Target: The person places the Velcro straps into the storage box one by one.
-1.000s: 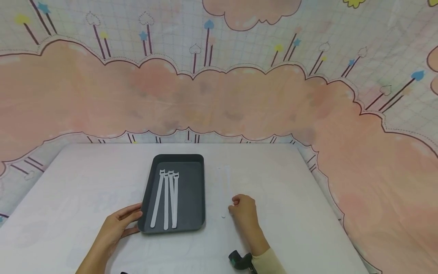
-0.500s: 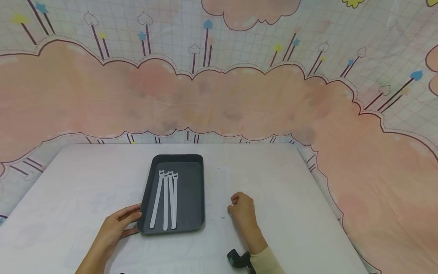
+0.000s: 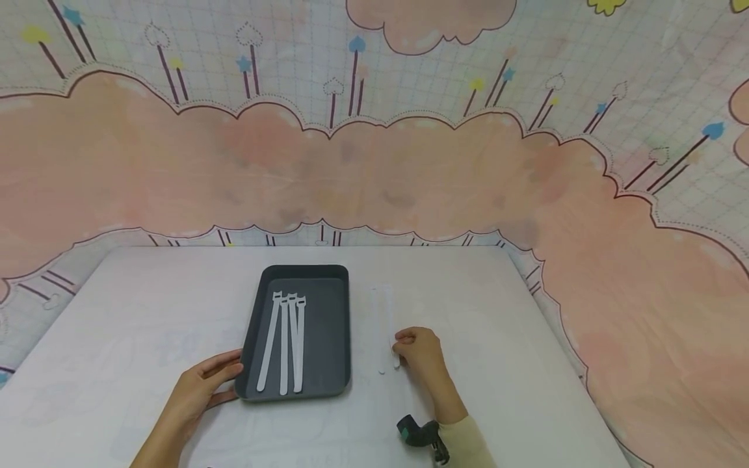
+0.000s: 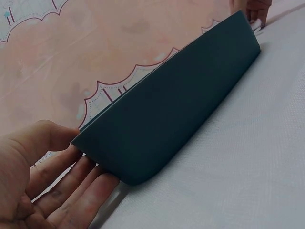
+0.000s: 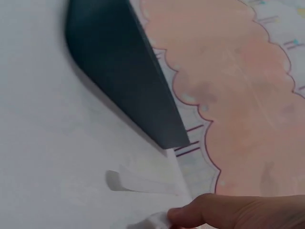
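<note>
A dark grey tray [image 3: 328, 338] lies on the white table with several white hook-and-loop cable ties [image 3: 284, 344] inside, slotted heads pointing away. My left hand [image 3: 199, 383] grips the tray's near left side; in the left wrist view its thumb is at the rim of the tray [image 4: 167, 105] and its fingers are lower down. To the right of the tray, my right hand [image 3: 421, 351] pinches a white cable tie [image 3: 396, 364] near its rounded end. Another white cable tie [image 5: 143, 183] lies beside it, barely visible against the table.
A white table [image 3: 497, 338] reaches back to a patterned peach cloth [image 3: 409, 175]. A black wrist device [image 3: 418, 432] sits at my right wrist, beside a pale sleeve [image 3: 465, 442].
My right hand has turned slightly, and the rounded end of the tie now shows below its fingers. The left hand and tray have stayed in place.
</note>
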Available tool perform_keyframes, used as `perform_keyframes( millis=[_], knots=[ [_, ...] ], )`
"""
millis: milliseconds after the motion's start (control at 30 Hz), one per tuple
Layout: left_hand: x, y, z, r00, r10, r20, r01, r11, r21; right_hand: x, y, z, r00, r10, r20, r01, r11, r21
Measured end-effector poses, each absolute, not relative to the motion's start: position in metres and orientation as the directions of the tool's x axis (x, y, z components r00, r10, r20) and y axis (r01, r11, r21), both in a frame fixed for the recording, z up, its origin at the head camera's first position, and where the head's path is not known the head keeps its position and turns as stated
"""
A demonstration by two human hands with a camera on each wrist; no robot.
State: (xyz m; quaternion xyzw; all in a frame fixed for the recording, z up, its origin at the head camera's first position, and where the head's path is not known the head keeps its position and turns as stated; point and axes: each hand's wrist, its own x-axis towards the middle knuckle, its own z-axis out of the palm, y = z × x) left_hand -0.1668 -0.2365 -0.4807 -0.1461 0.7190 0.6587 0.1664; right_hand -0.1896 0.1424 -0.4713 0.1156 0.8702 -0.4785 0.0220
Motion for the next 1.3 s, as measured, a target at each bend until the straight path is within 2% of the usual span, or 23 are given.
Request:
perform_keyframes(
  millis=[167,500,900,1300],
  knots=[
    [-0.167,-0.236,-0.48,-0.9,0.003,-0.435,-0.433,0.1,0.896,-0.192,0.151,-0.47,-0.96,0.096,-0.262,0.279,0.358,-0.891],
    [-0.166,-0.236,-0.48,-0.905,0.013,-0.425,-0.421,0.111,0.9,-0.194,0.157,-0.471,-0.943,0.044,-0.33,0.332,0.202,-0.921],
    [-0.166,-0.236,-0.48,-0.902,0.017,-0.43,-0.426,0.106,0.898,-0.19,0.161,-0.467,-0.946,0.039,-0.323,0.325,0.169,-0.931],
    [-0.166,-0.236,-0.481,-0.904,0.018,-0.428,-0.424,0.1,0.9,-0.185,0.161,-0.454,-0.948,-0.036,-0.316,0.312,0.096,-0.945]
  ],
)
